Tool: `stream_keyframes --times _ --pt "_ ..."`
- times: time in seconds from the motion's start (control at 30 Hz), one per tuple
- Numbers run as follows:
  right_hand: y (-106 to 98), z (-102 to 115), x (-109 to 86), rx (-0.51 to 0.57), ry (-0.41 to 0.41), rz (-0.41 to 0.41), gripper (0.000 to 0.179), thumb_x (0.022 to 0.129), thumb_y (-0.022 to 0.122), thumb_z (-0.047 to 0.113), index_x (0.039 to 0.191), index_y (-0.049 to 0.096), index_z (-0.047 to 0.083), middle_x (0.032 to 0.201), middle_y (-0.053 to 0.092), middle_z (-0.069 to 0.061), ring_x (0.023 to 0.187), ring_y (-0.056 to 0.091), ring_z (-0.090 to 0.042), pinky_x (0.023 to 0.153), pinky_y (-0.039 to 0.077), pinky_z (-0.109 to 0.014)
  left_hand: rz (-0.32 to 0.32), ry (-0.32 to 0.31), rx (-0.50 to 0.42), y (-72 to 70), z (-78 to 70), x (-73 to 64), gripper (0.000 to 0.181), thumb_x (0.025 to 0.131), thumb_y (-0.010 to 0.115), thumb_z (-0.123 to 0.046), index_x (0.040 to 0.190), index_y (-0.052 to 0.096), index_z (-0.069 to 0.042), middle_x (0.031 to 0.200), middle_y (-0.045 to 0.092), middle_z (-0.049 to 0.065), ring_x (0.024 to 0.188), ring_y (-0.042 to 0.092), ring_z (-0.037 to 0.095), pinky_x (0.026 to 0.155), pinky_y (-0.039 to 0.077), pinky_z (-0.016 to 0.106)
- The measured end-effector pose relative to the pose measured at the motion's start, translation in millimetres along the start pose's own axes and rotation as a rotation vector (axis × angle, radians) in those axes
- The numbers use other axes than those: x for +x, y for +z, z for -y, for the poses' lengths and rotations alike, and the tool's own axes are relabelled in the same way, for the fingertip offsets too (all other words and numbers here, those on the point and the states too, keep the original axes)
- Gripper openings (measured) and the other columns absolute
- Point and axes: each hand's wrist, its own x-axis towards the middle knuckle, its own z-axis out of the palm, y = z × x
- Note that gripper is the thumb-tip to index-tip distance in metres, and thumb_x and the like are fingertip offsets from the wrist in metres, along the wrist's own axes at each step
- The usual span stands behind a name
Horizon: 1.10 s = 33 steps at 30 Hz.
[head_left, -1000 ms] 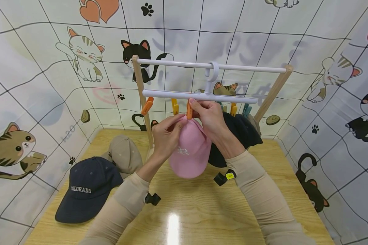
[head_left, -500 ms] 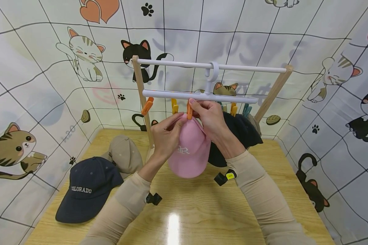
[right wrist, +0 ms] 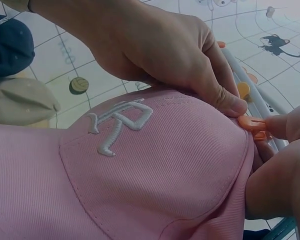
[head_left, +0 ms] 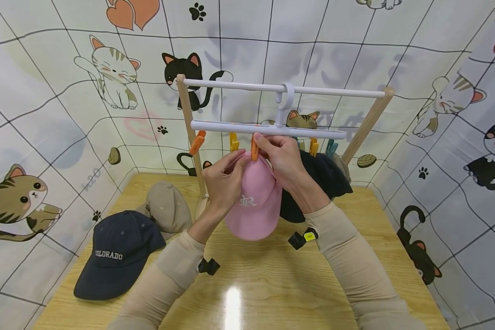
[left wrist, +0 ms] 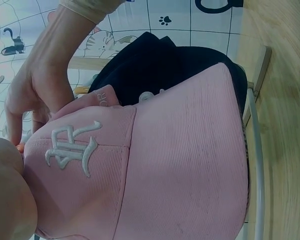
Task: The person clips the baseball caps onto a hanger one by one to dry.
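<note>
A pink baseball cap (head_left: 253,201) with white embroidered letters hangs brim down below the white hanger bar (head_left: 231,127). My left hand (head_left: 224,179) pinches the top of its crown between thumb and fingers. Just to the right, my right hand (head_left: 283,158) pinches an orange clothespin (head_left: 254,147) under the bar. In the right wrist view the orange clothespin (right wrist: 251,123) sits right at the cap's edge, by the left thumb. Part of the clothespin's far side is hidden by the fingers.
Black caps (head_left: 326,178) hang from clips on the right. An orange clothespin (head_left: 197,142) and a yellow clothespin (head_left: 234,141) hang at left. The hanger hooks onto a rack rod (head_left: 334,91). A navy cap (head_left: 121,252) and a beige cap (head_left: 168,207) lie on the wooden table (head_left: 272,293).
The left hand and the pink cap's crown have risen slightly toward the orange clothespin. The right hand keeps its pinch on the clothespin, almost still.
</note>
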Motion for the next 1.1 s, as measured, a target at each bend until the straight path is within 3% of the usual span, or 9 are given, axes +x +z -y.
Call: stream_keyframes --times 0.23,0.37,0.57,0.77,0.93,1.1 --pt "0 0 -1.3 0.027 -0.003 0.032 0.032 0.113 0.072 0.019 0.125 0.076 -0.011 0.100 0.076 0.003 0.095 0.067 -0.014 0.086 0.060 -0.020 0.009 -0.052 -0.028 -1.0 1.1 -0.8 0.025 0.100 0.089 -0.014 0.115 0.086 0.006 0.110 0.086 0.021 0.101 0.088 0.032 0.089 0.068 0.026" --pt "-2 0 -1.7 0.052 0.004 0.059 0.037 0.113 0.070 0.018 0.131 0.072 -0.015 0.105 0.075 0.001 0.096 0.069 -0.014 0.088 0.061 -0.020 0.029 -0.045 0.011 -3.3 2.1 -2.1 0.027 0.101 0.088 -0.018 0.118 0.086 0.003 0.112 0.087 0.019 0.101 0.088 0.030 0.087 0.070 0.030" --pt "-5 -1 -0.4 0.062 0.012 0.064 0.030 0.113 0.071 0.017 0.129 0.076 -0.008 0.106 0.075 0.002 0.099 0.072 -0.014 0.093 0.063 -0.021 0.048 0.039 0.093 -6.5 5.1 -3.1 0.028 0.103 0.086 -0.017 0.123 0.085 0.002 0.115 0.087 0.019 0.101 0.088 0.031 0.082 0.071 0.043" --pt "-4 -1 1.1 0.059 0.004 0.069 0.026 0.113 0.071 0.018 0.126 0.078 -0.004 0.106 0.075 0.002 0.099 0.072 -0.015 0.094 0.062 -0.022 0.044 0.144 0.180 -9.6 8.8 -5.7 0.029 0.101 0.084 -0.013 0.126 0.084 0.003 0.116 0.087 0.021 0.102 0.087 0.036 0.084 0.070 0.048" --pt "-4 -1 1.7 0.059 0.012 0.067 0.021 0.112 0.073 0.019 0.121 0.081 0.001 0.107 0.075 0.002 0.101 0.072 -0.015 0.094 0.062 -0.022 0.043 0.213 0.264 -11.7 11.6 -8.9 0.030 0.101 0.081 -0.011 0.128 0.083 0.003 0.120 0.086 0.020 0.109 0.085 0.039 0.099 0.069 0.049" --pt "-3 -1 1.8 0.052 0.016 0.059 0.016 0.111 0.075 0.019 0.116 0.083 0.006 0.105 0.077 0.004 0.102 0.073 -0.015 0.096 0.062 -0.024 0.061 0.234 0.292 -13.9 11.6 -12.4 0.034 0.100 0.080 -0.010 0.132 0.081 0.003 0.132 0.083 0.020 0.123 0.081 0.040 0.111 0.064 0.048"
